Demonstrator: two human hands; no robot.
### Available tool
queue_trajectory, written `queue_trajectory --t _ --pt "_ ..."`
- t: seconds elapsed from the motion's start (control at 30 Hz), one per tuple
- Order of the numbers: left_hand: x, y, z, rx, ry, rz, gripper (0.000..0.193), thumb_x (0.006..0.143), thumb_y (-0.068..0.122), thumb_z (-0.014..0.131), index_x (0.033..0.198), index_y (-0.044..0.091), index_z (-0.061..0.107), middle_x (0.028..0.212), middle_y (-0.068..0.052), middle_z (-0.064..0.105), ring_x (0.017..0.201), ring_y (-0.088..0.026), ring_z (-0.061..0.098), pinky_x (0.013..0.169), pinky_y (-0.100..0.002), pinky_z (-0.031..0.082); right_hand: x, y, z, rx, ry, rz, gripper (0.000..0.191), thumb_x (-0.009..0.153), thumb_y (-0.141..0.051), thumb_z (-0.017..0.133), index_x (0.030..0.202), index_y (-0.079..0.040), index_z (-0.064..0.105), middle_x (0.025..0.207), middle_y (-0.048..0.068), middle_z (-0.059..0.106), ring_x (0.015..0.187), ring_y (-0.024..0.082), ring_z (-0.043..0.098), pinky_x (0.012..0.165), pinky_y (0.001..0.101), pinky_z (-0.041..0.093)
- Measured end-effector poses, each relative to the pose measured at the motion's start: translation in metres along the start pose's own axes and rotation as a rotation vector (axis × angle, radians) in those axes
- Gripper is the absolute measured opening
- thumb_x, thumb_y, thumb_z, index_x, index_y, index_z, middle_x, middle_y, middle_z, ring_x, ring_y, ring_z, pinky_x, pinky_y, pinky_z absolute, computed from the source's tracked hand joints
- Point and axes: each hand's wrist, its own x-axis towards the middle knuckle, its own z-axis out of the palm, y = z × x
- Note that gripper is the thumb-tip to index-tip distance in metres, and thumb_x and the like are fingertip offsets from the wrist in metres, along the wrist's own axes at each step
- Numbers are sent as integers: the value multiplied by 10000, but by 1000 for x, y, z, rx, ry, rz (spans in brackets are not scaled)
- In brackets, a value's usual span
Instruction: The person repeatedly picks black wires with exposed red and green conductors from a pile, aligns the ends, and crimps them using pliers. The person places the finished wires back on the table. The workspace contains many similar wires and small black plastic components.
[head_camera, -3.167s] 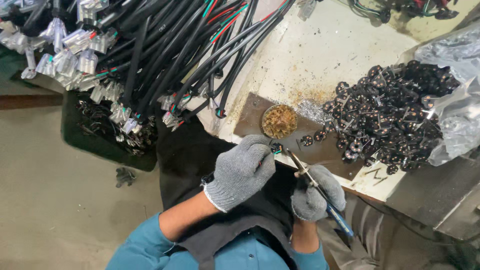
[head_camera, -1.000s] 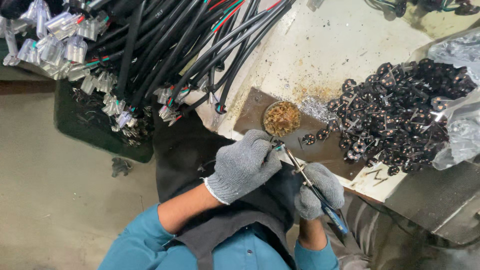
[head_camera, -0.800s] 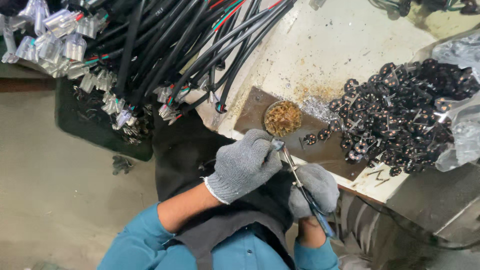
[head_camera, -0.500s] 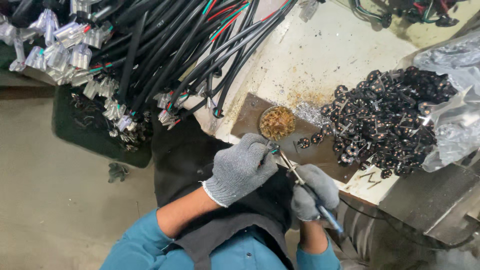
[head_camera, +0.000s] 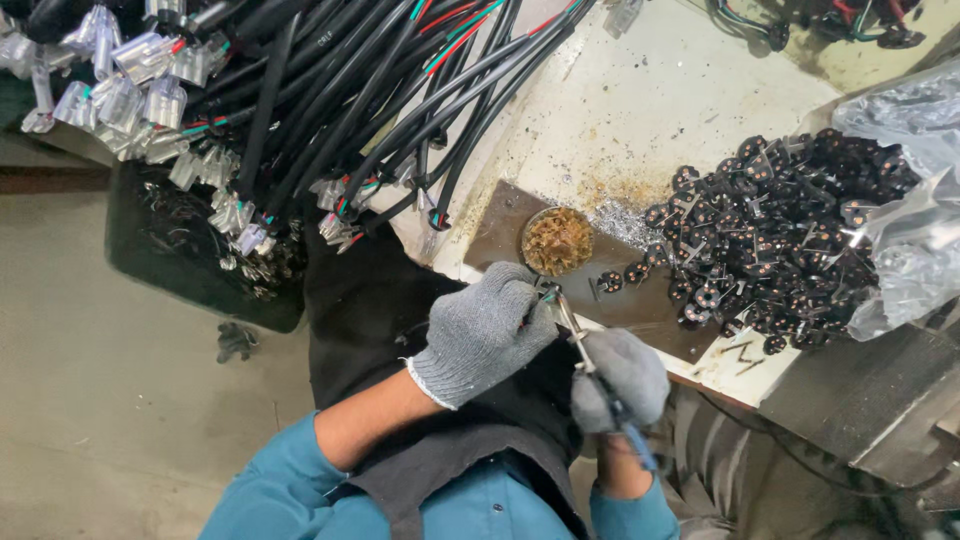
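the left hand (head_camera: 487, 333), in a grey knit glove, is curled around a small part (head_camera: 546, 295) pinched at its fingertips, too tiny to make out. the right hand (head_camera: 621, 378), also gloved, is clenched on a thin tool with a blue grip (head_camera: 600, 375), its metal tip meeting that part. at 12 o'clock from the hands sits 1 round dish of brown bits (head_camera: 557, 241) on a dark board (head_camera: 640, 305). at 2 o'clock lies a heap of small black pieces (head_camera: 790, 240), spilling from a clear bag (head_camera: 915, 190). at 10 o'clock hangs a bundle of black cables (head_camera: 350, 100).
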Motion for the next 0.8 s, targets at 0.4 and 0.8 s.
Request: queue_trajectory --t 0.4,0.8 --pt "-2 0 1 3 -14 -1 197 866 205 786 958 94 651 958 -75 656 682 -254 682 579 -364 522 -22 13 -9 -36 -16 68 292 786 -234 724 977 -13 726 913 158 730 889 352 735 877 427 580" --pt "-5 0 2 -9 -16 -14 199 853 186 786 949 88 642 956 -80 652 692 -262 680 587 -367 523 -45 30 -10 -164 76 131 365 865 -381 683 946 -31 753 919 121 738 935 294 747 930 398 589"
